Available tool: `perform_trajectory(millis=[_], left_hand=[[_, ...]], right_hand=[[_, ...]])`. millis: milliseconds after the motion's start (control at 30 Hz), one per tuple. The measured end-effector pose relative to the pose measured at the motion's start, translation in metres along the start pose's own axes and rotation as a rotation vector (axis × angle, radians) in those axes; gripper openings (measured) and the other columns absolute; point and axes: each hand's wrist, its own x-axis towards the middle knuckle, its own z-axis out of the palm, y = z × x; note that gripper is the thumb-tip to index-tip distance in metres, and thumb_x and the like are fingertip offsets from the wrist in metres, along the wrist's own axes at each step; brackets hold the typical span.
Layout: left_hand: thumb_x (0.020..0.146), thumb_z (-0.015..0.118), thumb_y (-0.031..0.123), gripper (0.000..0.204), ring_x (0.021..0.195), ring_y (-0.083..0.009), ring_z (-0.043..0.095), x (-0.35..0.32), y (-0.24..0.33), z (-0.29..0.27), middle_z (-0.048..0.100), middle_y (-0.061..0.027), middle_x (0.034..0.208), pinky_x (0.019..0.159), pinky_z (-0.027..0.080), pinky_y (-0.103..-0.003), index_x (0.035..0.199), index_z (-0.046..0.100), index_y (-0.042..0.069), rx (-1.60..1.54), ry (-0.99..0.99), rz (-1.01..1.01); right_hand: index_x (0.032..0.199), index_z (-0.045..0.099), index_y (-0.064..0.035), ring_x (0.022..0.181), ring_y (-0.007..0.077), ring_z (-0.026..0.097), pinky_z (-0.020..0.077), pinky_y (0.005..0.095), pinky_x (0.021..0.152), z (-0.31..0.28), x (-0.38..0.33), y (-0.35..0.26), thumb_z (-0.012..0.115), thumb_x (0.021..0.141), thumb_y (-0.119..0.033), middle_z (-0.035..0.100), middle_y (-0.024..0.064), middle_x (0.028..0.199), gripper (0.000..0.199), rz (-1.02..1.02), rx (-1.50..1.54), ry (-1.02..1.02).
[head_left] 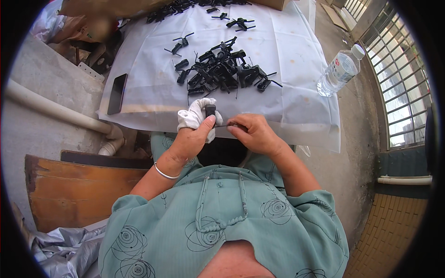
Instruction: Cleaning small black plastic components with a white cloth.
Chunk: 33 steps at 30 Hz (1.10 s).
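My left hand, its fingers covered by a white glove or cloth and its thumb bare, grips a small black plastic part at the table's near edge. Close beside it on the right, my bare right hand pinches a thin dark piece; the fingers hide most of it, so its kind is unclear. A slim dark rod spans the gap between both hands. Just beyond them lies a heap of similar black plastic parts with thin protruding rods, on a table under a white plastic sheet.
A dark phone rests at the table's left edge. On the right stands a clear water bottle with a white cap. More black parts and a cardboard box are at the far end. Left of me are a pipe and a wooden board.
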Motion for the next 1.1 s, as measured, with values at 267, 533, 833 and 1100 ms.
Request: perform_trajectory(millis=[267,533,833,1100], left_hand=[[0.089,0.04,0.012,0.029,0.06,-0.0034,0.038,-0.01,0.015,0.011,0.049,-0.0016,0.089,0.052,0.035,-0.019,0.117,0.04,0.003,0.202,-0.168,-0.073],[0.084,0.044,0.004,0.023,0.075,-0.0099,0.046,-0.006,0.009,0.008,0.05,-0.003,0.086,0.065,0.042,-0.024,0.106,0.045,0.003,0.285,-0.051,-0.037],[0.08,0.047,0.003,0.024,0.081,-0.0316,0.055,-0.003,-0.003,0.006,0.055,-0.0168,0.087,0.072,0.045,-0.034,0.104,0.047,-0.001,0.799,0.064,0.366],[0.083,0.053,0.008,0.03,0.08,-0.0285,0.06,0.012,-0.002,-0.021,0.058,-0.0161,0.094,0.067,0.048,-0.032,0.112,0.054,0.0,1.307,0.038,0.755]], right_hand=[[0.085,0.061,0.0002,0.056,0.0147,0.048,0.0412,0.0251,0.054,-0.002,0.01,-0.021,0.065,0.079,-0.008,0.057,0.0073,0.066,0.011,0.116,0.246,0.07],[0.075,0.052,0.0008,0.055,0.0246,0.044,0.0397,0.033,0.054,0.004,0.013,-0.02,0.05,0.089,-0.015,0.048,0.0124,0.061,0.021,-0.029,0.11,0.048],[0.073,0.051,0.0009,0.059,0.0354,0.05,0.041,0.0387,0.055,0.021,0.023,-0.01,0.052,0.086,-0.014,0.052,0.0175,0.064,0.021,-0.059,0.063,0.045],[0.082,0.057,-0.0043,0.062,0.0308,0.058,0.0451,0.0374,0.055,0.003,0.064,0.024,0.061,0.08,-0.019,0.058,0.0133,0.068,0.016,0.036,-0.614,0.34]])
